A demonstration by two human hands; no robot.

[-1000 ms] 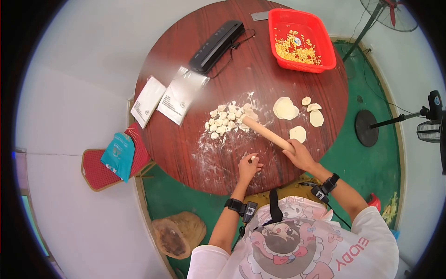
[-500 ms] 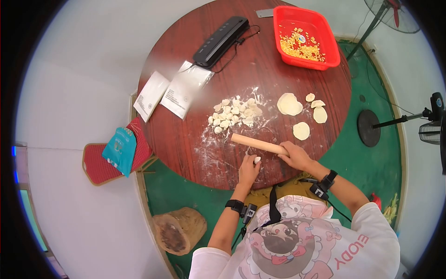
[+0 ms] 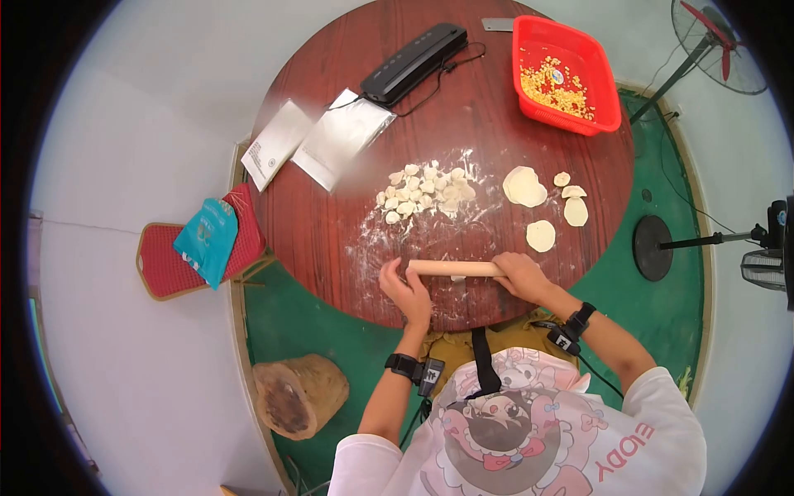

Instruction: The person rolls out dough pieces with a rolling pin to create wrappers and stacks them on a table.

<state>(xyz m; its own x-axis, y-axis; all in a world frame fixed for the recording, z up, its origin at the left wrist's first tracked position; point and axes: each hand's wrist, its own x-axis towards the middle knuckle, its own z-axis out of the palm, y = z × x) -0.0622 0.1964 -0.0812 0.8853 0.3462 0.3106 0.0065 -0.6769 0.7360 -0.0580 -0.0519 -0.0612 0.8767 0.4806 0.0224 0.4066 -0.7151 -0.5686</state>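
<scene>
Swung level, the pale cylindrical wooden rolling pin now overlaps a small white dough lump on the red-brown wooden desk, right hand wrapping fingers round one end, left hand loosely spread by the other, so lopsided pressure might skew the dough.

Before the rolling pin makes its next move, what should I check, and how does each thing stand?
1. Right hand gripping the rolling pin at its right end: ok.
2. Left hand closed around the left end: not ok; it is open there.
3. Small dough piece showing at the pin's near edge: ok, partly covered.
4. Nearest flat dough round clear of the pin: ok.
5. Dough pile clear of the pin: ok.
6. Flour beneath the small piece: cannot tell.
</scene>
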